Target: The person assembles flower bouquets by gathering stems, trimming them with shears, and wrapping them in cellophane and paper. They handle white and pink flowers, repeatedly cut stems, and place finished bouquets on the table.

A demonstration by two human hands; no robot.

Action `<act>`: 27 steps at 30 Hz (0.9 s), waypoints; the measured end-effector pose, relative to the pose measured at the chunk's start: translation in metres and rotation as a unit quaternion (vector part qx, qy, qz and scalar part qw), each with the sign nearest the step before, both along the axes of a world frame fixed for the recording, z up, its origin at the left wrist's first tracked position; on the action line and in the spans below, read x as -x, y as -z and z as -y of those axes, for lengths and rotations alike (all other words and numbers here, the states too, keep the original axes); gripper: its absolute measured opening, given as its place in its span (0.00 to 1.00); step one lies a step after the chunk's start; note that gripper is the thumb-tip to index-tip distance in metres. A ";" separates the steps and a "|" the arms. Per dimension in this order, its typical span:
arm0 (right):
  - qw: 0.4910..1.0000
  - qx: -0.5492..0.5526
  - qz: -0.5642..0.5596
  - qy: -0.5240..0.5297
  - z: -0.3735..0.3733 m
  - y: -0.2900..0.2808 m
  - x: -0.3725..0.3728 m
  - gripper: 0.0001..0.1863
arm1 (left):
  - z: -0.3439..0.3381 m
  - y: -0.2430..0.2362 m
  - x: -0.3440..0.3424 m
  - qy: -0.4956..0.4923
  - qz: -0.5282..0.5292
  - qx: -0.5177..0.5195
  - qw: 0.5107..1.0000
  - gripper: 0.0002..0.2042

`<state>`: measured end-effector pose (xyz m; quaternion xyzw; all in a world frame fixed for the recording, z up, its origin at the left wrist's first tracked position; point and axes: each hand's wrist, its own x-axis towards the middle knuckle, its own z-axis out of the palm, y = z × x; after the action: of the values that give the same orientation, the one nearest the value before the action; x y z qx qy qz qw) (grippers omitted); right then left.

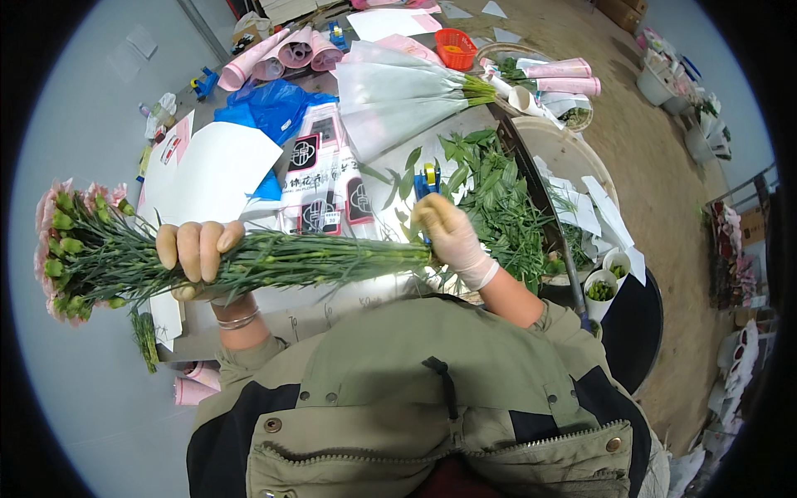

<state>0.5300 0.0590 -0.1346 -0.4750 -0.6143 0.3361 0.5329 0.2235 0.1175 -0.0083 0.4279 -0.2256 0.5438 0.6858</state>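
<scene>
The left hand (199, 253) is wrapped round the middle of a bunch of pink carnations (166, 261), held level over the worktop (349, 295). The gloved right hand (452, 241) is closed on the stem ends, against a blue tool (428, 181). Cut leaves (498, 199) lie just beyond; a sleeved bouquet (398, 95) farther off.

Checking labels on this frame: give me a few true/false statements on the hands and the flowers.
1. The left hand grips a bunch of pink carnations around the stems. True.
2. The bunch stands upright. False: it lies sideways, flower heads to the person's left.
3. The right hand is bare. False: it wears a light glove.
4. The right hand is at the cut ends of the stems. True.
5. The orange basket is next to the left hand. False: it sits at the table's far end.
</scene>
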 end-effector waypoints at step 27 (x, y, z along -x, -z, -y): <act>0.850 0.197 0.476 -0.108 -0.034 0.180 0.257 0.41 | 0.097 0.060 0.391 -0.400 -0.027 0.164 0.902 0.20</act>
<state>0.2731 0.0933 -0.3142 -0.6024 -0.7613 0.2380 0.0305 -0.1673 0.0210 -0.0685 0.3783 0.0752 0.7898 0.4770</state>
